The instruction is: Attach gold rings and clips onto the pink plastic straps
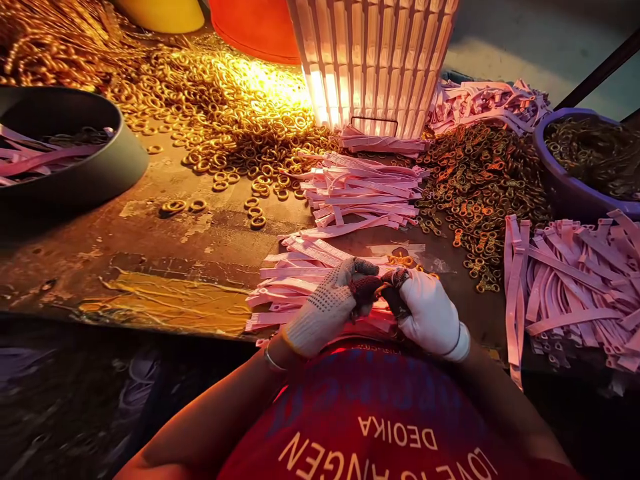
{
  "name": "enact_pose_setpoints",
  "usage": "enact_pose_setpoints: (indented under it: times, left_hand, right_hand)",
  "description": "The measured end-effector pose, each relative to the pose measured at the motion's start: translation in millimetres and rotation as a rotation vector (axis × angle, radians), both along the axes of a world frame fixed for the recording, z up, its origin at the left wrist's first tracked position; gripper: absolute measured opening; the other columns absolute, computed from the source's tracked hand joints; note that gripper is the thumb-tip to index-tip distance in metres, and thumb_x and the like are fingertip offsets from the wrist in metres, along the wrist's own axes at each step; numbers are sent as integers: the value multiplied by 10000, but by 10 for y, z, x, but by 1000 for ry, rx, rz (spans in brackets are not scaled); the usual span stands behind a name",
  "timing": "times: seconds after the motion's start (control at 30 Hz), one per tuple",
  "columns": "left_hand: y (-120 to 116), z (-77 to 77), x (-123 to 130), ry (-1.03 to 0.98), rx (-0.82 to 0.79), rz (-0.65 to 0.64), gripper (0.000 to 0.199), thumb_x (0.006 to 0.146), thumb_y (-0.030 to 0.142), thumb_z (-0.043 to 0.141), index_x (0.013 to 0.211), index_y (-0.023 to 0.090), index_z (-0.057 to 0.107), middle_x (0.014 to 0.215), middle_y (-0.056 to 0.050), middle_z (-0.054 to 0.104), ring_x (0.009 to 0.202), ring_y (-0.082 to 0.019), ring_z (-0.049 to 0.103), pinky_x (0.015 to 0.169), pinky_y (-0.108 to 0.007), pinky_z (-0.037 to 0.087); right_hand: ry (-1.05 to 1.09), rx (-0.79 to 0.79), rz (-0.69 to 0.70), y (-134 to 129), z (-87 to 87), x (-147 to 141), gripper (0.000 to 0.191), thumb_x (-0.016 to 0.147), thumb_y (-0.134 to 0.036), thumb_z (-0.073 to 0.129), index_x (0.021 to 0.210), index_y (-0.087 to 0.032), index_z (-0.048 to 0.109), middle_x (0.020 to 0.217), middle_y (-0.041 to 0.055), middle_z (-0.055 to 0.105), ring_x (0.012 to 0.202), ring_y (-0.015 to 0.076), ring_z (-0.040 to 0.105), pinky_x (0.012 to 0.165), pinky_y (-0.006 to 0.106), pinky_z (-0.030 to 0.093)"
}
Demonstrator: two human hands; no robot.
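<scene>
My left hand (323, 307), in a dotted pale glove with dark fingertips, is closed in a pinch. Facing it, my right hand (433, 313) in a white glove with dark fingertips pinches too. The two sets of fingertips meet in front of my red shirt, around something small that they mostly hide. Beneath and beside my left hand lie pink straps (290, 277) in a loose heap. A few brass-coloured pieces (407, 260) sit on the table just beyond my right fingers. Farther back is another stack of pink straps (365, 187).
Brass rings (235, 113) spread across the back left, and metal clasps (475, 193) heap at the right. A dark bowl (127, 150) stands left, a purple basin (545, 157) right. More pink straps (575, 287) overhang the right edge. A ribbed pale panel (375, 67) rises behind.
</scene>
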State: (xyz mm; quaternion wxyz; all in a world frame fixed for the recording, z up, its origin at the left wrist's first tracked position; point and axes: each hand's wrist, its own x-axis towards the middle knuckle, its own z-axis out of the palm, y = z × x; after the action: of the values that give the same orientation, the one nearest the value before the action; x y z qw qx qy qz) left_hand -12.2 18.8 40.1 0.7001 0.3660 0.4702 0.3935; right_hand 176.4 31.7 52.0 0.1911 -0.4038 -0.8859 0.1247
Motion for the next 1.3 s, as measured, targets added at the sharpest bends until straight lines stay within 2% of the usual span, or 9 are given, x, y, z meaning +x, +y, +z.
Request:
enact_pose_setpoints:
  times: [0.17, 0.43, 0.6, 0.67, 0.73, 0.83, 1.0, 1.17, 1.3]
  left_hand:
    - [-46, 27, -48, -8, 108, -47, 221, 883, 352, 707, 907, 176, 574, 613, 54, 533, 515, -57, 433, 472, -165, 333]
    - [-24, 36, -17, -114, -49, 181, 158, 854, 313, 658, 945, 205, 586, 660, 53, 478, 484, -57, 365, 458, -171, 305]
    - [521, -103, -689, 815, 628, 43, 218, 891, 280, 575, 935, 144, 740, 929, -99, 680, 745, -158, 587, 685, -286, 502]
    - [790, -196, -1054, 1292, 708, -65, 287, 879, 178, 522, 1020, 127, 767, 1075, -148, 702, 913, -219, 635, 847, -360, 518]
    - [1001, -293, -1324, 1458, 653, -333, 465, 822, 81, 481, 1185, 170, 758, 1089, -119, 729, 939, -222, 653, 871, -353, 523]
    - [1164, -418, -1477, 1428, 578, -596, 640, 765, 48, 453, 1325, 230, 706, 1135, -82, 750, 983, -232, 680, 872, -338, 534]
    - [1226, -529, -1457, 1344, 695, -577, 588, 719, 82, 497, 1229, 218, 756, 1091, -92, 757, 948, -245, 682, 874, -352, 530]
    - [1204, -441, -1545, 957, 546, -336, 328, 816, 179, 558, 1063, 163, 773, 823, -43, 729, 709, -153, 625, 657, -260, 516]
    - [1093, -138, -1547, 512, 311, 8, 282, 819, 156, 630, 1074, 118, 744, 497, 47, 485, 422, -69, 377, 404, -171, 284]
  right_hand:
    - [-306, 174, -23, -13, 37, -25, 184, 848, -307, 556, 717, -195, 620, 641, 81, 615, 574, 212, 531, 563, 338, 320]
    - [-161, 312, -145, -140, -52, -299, 232, 901, -259, 496, 730, -178, 630, 632, 87, 603, 581, 208, 542, 563, 337, 322]
    - [110, 145, -185, -108, -12, -208, 263, 1035, -306, 481, 979, -139, 677, 703, 74, 661, 635, 210, 616, 612, 312, 429]
    - [288, -6, -160, -101, 39, -158, 220, 1040, -304, 516, 1068, -147, 668, 760, 71, 691, 714, 210, 667, 682, 306, 487]
    - [460, -142, -101, -108, 75, -135, 167, 1035, -267, 541, 1107, -174, 660, 844, 66, 723, 802, 194, 698, 758, 290, 519]
    - [633, -266, -26, -129, 83, -146, 138, 1031, -235, 553, 1118, -201, 654, 981, 65, 745, 884, 166, 707, 818, 266, 534]
    - [636, -381, -19, -139, 53, -171, 153, 1030, -266, 554, 1055, -176, 676, 944, 69, 737, 878, 172, 699, 810, 273, 540]
    - [622, -422, 13, -129, 16, -136, 185, 1032, -282, 545, 1038, -172, 694, 967, 74, 745, 868, 165, 689, 817, 268, 539]
    - [627, -453, 1, -161, 32, -77, 196, 1037, -291, 541, 1079, -174, 691, 965, 64, 737, 870, 157, 680, 816, 256, 531]
